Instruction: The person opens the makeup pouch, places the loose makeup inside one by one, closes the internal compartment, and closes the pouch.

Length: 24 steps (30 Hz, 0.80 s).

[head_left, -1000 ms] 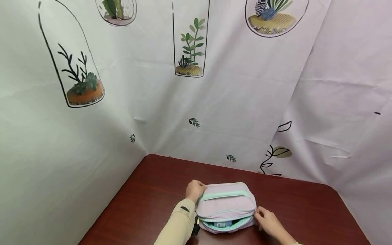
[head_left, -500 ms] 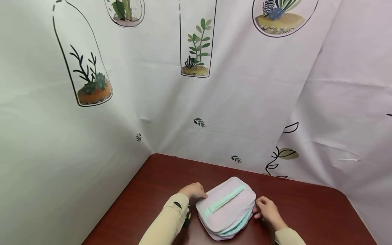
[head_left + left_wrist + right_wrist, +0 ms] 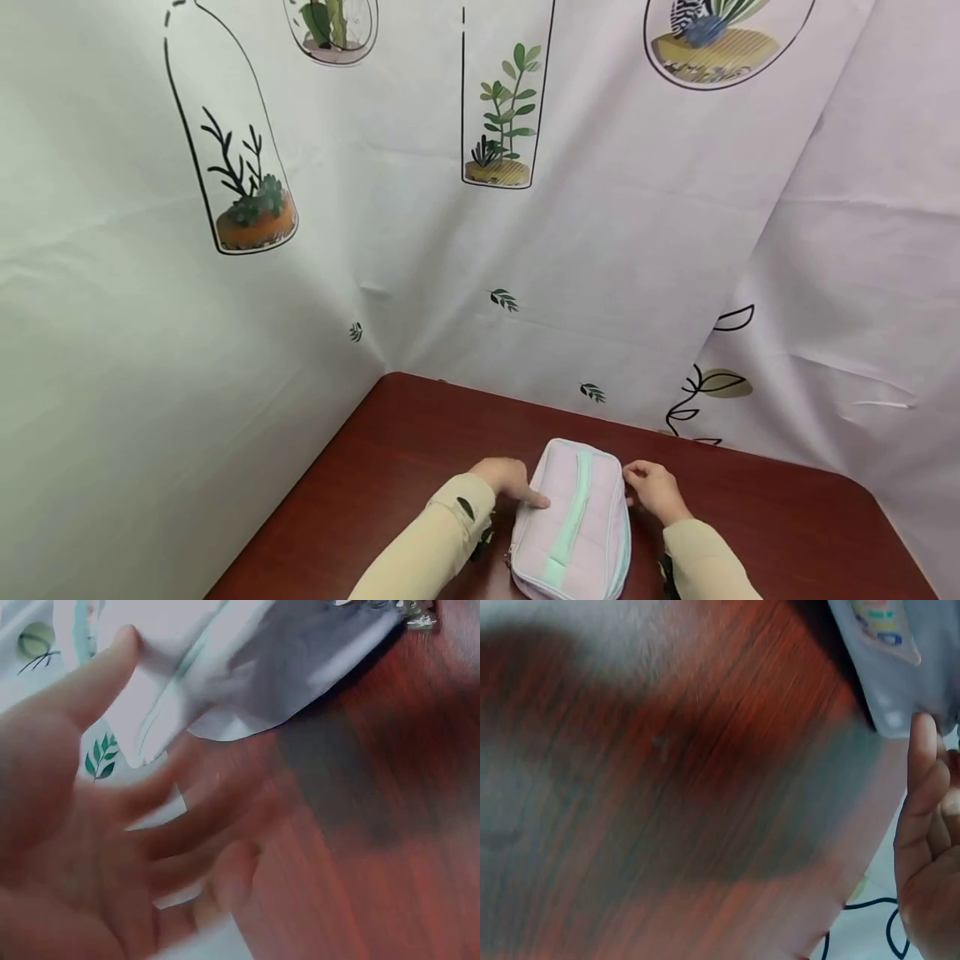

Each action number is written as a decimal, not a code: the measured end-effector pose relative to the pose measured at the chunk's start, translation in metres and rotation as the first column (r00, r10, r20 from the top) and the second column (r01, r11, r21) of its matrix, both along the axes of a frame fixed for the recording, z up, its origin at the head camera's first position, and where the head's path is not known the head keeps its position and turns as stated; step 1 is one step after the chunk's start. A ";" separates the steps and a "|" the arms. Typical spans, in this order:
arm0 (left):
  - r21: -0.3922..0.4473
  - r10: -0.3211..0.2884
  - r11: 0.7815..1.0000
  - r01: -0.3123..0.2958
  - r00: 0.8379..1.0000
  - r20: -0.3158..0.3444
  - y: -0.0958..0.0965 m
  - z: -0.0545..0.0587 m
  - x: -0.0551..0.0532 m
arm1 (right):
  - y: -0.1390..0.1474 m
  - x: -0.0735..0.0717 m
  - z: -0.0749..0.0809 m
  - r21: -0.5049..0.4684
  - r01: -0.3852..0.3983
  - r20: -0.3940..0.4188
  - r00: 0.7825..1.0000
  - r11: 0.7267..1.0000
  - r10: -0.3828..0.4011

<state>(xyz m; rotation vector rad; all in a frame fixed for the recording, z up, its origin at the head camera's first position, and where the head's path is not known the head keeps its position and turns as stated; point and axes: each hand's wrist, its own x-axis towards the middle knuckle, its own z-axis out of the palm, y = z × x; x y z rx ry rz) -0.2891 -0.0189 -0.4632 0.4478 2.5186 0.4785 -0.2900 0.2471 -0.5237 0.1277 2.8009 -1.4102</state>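
A soft pale pink cosmetic bag [image 3: 551, 517] with a mint strap [image 3: 574, 510] along its top lies on the table. My left hand [image 3: 507, 480] is at its left edge, a straight digit resting on the top. In the left wrist view the thumb [image 3: 109, 671] touches the fabric, while the other fingers are blurred and loosely spread below. At the far right corner, my right hand [image 3: 656, 490] curls its fingertips at the zipper edge; the pull there is hidden. A metal zipper pull [image 3: 509, 557] hangs at the bag's near left. The right wrist view shows a colourful label [image 3: 885, 626] on its side.
The dark red-brown wooden table [image 3: 420, 433] has rounded far corners. White cloth [image 3: 420, 275] printed with plants surrounds it behind and at the left. A black cable [image 3: 874, 904] shows beyond the table edge in the right wrist view.
The bag has turned so its length points away from me, and its zipper opening now faces right. My left hand has shifted onto the top; the right stays at the zipper edge.
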 end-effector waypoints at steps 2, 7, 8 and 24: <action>0.003 -0.031 0.999 0.032 0.976 -0.215 0.007 -0.001 -0.003 | -0.001 -0.002 -0.002 -0.003 -0.022 -0.002 1.000 1.000 0.022; -0.067 -0.278 0.960 0.271 0.909 -0.311 0.020 -0.003 -0.011 | -0.005 -0.004 -0.007 0.022 -0.055 -0.036 0.998 0.998 0.056; -0.104 -0.318 0.948 0.300 0.896 -0.309 0.022 -0.003 -0.011 | -0.006 -0.004 -0.008 0.029 -0.054 -0.042 0.998 0.998 0.056; -0.464 -0.415 0.857 0.223 0.832 -0.367 0.055 -0.005 0.001 | 0.007 -0.006 -0.011 0.236 -0.062 -0.150 0.984 0.970 0.100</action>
